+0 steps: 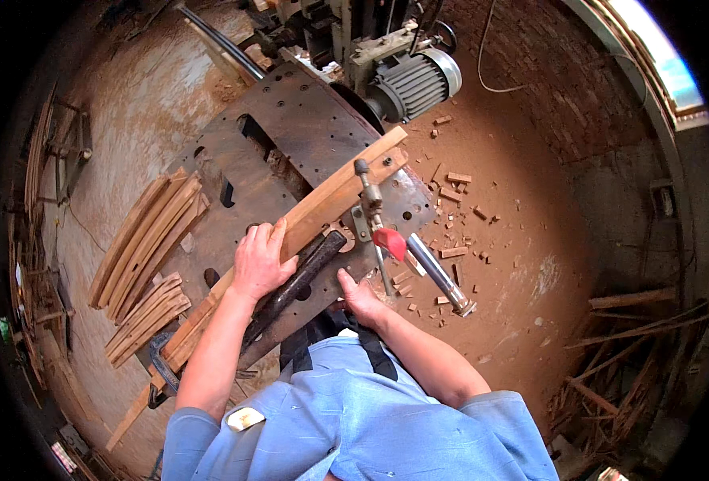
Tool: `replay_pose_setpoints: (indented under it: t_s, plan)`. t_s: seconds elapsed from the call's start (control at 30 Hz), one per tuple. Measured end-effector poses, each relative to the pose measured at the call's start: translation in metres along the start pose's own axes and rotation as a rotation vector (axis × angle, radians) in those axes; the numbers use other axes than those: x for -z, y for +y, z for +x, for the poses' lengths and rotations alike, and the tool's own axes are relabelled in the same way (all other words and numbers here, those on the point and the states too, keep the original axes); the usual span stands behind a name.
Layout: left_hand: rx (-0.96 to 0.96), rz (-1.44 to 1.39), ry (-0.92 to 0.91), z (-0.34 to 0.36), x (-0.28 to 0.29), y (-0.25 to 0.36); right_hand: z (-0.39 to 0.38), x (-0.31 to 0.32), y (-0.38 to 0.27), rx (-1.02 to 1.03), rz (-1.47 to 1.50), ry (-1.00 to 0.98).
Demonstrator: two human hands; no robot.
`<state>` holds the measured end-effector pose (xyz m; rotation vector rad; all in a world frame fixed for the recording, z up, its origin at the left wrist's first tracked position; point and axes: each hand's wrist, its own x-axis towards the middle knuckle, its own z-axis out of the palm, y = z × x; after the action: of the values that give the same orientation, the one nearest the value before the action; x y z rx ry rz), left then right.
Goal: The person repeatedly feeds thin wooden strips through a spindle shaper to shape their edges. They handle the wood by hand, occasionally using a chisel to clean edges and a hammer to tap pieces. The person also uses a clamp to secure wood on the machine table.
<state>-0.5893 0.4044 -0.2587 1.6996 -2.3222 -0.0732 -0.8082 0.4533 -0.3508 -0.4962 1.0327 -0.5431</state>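
Note:
A long wooden board [342,186] lies slantwise across the dark metal machine table [266,108]. My left hand [260,263] grips this board near its middle, with fingers over the far side and the thumb on the near side. At the table's near edge is my right hand [360,298], its thumb pointing up and its other fingers hidden. Just beyond that hand stands a metal clamp rod [373,202] with a red piece [390,242] beside it. A black bar [302,272] runs along the board's near side.
Curved wooden pieces [146,240] are stacked at the table's left, with shorter strips [148,319] nearer me. A C-clamp [161,365] sits at the board's near end. An electric motor [418,84] stands behind the table. Offcuts [455,192] litter the floor at right, and scrap wood [631,361] is piled farther right.

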Motion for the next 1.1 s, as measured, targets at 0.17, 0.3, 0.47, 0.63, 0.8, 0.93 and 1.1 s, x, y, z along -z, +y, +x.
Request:
replay_pose_setpoints:
  t_s: [0.17, 0.3, 0.47, 0.63, 0.8, 0.93, 1.1]
  plan:
    - [-0.032, 0.017, 0.040, -0.001, -0.001, -0.001, 0.004, 0.001, 0.006, 0.001, 0.000, -0.011]
    - [-0.062, 0.039, 0.069, 0.000, -0.001, 0.001, 0.007, 0.000, 0.006, 0.011, 0.044, -0.037]
    - [-0.054, 0.052, 0.078, -0.003, -0.003, 0.002, 0.021, 0.005, 0.018, 0.031, 0.036, -0.056]
    - [-0.026, 0.059, 0.075, -0.005, -0.003, 0.007, 0.027, 0.007, 0.020, 0.030, 0.017, -0.044]
    - [0.015, 0.072, 0.033, -0.004, -0.002, 0.014, 0.033, 0.012, 0.020, 0.062, 0.040, -0.082]
    - [0.097, 0.022, -0.009, -0.007, -0.003, 0.009, 0.040, 0.012, 0.018, 0.049, 0.041, -0.163]
    - [0.346, -0.080, -0.102, 0.011, -0.023, -0.006, 0.044, 0.015, 0.014, 0.101, -0.027, -0.207]
